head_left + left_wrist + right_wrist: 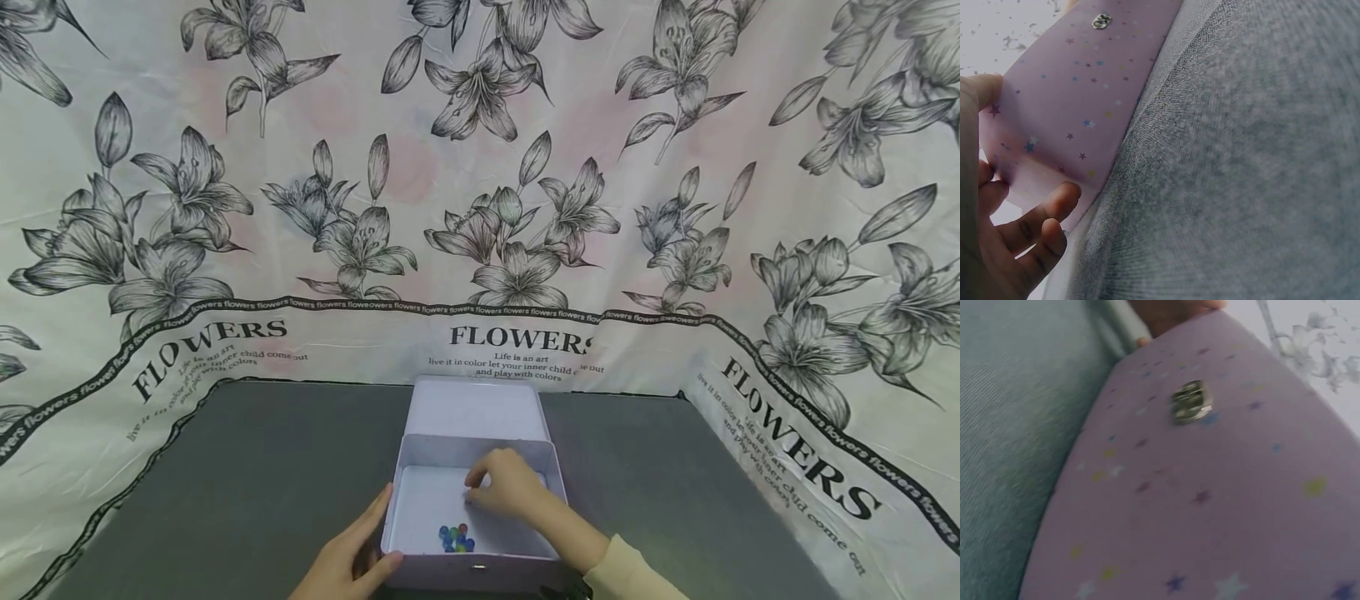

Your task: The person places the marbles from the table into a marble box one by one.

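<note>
A pale lilac box (450,575) stands with its lid (476,408) tipped back. Several small glassy balls, like marbles (457,538), mostly blue and green with one reddish, lie on its white floor near the front wall. My left hand (351,546) grips the front left corner, thumb at the front and fingers along the side. My right hand (506,483) reaches inside with curled fingers, thumb and forefinger close together. A small dark spot shows at those fingertips; I cannot tell whether they hold a marble. In the right wrist view the box's star-printed front (1166,487) hides this hand.
The box stands on a dark grey cloth (285,467). Behind and at both sides hangs a white flower-printed curtain (345,337). A metal clasp (1101,22) sits on the box's front face.
</note>
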A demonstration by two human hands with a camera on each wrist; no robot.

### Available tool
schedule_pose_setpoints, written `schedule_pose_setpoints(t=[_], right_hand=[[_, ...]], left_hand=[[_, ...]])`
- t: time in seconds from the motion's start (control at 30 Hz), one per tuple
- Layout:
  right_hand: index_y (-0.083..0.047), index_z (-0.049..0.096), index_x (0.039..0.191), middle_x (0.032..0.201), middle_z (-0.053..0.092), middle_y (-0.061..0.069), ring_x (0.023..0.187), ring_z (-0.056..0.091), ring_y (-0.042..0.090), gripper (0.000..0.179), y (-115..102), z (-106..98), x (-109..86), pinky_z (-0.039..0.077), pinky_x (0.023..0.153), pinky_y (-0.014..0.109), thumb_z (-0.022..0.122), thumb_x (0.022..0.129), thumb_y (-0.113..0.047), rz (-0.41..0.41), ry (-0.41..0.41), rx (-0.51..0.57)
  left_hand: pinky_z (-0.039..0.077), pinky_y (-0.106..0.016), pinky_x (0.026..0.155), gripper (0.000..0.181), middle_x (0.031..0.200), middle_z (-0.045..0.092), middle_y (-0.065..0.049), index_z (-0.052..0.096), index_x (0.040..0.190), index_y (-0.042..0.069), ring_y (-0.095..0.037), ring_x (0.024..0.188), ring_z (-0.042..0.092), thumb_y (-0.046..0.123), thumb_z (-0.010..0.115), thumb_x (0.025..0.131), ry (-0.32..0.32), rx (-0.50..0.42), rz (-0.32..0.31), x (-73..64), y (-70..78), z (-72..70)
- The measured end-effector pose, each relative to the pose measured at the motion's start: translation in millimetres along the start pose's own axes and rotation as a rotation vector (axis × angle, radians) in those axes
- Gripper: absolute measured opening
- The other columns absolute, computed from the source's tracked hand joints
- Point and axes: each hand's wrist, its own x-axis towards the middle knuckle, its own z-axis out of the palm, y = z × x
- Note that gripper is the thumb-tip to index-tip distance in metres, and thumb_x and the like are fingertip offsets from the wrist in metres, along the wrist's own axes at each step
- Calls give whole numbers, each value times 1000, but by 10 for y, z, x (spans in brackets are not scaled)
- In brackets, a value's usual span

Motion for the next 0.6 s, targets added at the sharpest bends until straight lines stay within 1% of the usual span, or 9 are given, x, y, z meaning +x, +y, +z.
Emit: schedule_pose_setpoints(t=[0.1, 0.2, 0.23, 0.3, 0.37, 0.43, 0.47, 0.53, 0.6], right_hand=[[-11, 84, 93, 90, 79, -4, 69, 66, 13, 5, 13, -51, 3, 55, 65, 32, 84, 90, -15, 20, 67, 100], [-9, 83, 98, 94, 80, 0, 51, 51, 6, 8, 25, -148, -21, 44, 49, 24, 82, 94, -15, 28, 201, 250], [-9, 83, 100, 94, 80, 0, 47, 47, 4, 8, 37, -191, -38, 40, 46, 23, 81, 95, -15, 32, 257, 300], [-9, 83, 102, 91, 80, 0, 46, 48, 4, 9, 87, -283, -91, 39, 45, 21, 80, 96, -16, 48, 371, 371], [-9, 82, 101, 86, 79, 0, 48, 54, 6, 10, 189, -392, -166, 43, 47, 22, 79, 98, -17, 79, 473, 407], [-8, 82, 101, 83, 78, 1, 55, 63, 13, 15, 332, -500, -262, 49, 51, 27, 74, 102, -21, 116, 558, 363], [-7, 82, 101, 85, 78, 3, 62, 67, 17, 19, 410, -555, -316, 53, 56, 30, 71, 104, -23, 133, 589, 316], [-4, 81, 103, 98, 79, 10, 83, 73, 29, 31, 582, -663, -421, 57, 75, 43, 62, 109, -28, 168, 616, 154], [-3, 80, 111, 121, 75, 18, 111, 67, 41, 41, 753, -769, -526, 49, 95, 60, 55, 111, -35, 214, 599, -31]], left_hand=[[44, -21, 53, 82, 167, 37, -24, 31, 167, 9, 2, 58, 41, 32, 74, 101, 3, 10, 9, -13, 0, 6], [48, -23, 57, 83, 168, 34, -23, 29, 168, 9, -1, 62, 48, 38, 71, 102, -10, 79, -10, -28, 20, -5], [53, -26, 62, 83, 168, 34, -20, 30, 168, 10, -4, 69, 58, 43, 69, 103, -16, 121, -22, -34, 34, -14], [60, -38, 76, 82, 169, 36, -16, 30, 168, 12, -17, 93, 73, 51, 64, 104, -35, 219, -35, -40, 66, -40], [60, -50, 89, 77, 166, 42, -13, 35, 167, 12, -31, 115, 73, 54, 58, 106, -38, 312, -7, -26, 94, -77], [54, -60, 100, 68, 160, 52, -12, 43, 163, 10, -37, 129, 65, 50, 54, 109, -3, 399, 53, -8, 106, -141], [50, -62, 104, 63, 157, 55, -14, 47, 160, 9, -38, 129, 65, 47, 54, 110, 26, 436, 78, 6, 107, -186], [42, -65, 111, 59, 153, 59, -16, 53, 157, 10, -40, 129, 64, 45, 54, 110, 100, 534, 104, 44, 96, -310], [29, -72, 117, 60, 154, 57, -19, 54, 157, 14, -45, 132, 60, 49, 55, 108, 166, 648, 75, 105, 73, -474]])
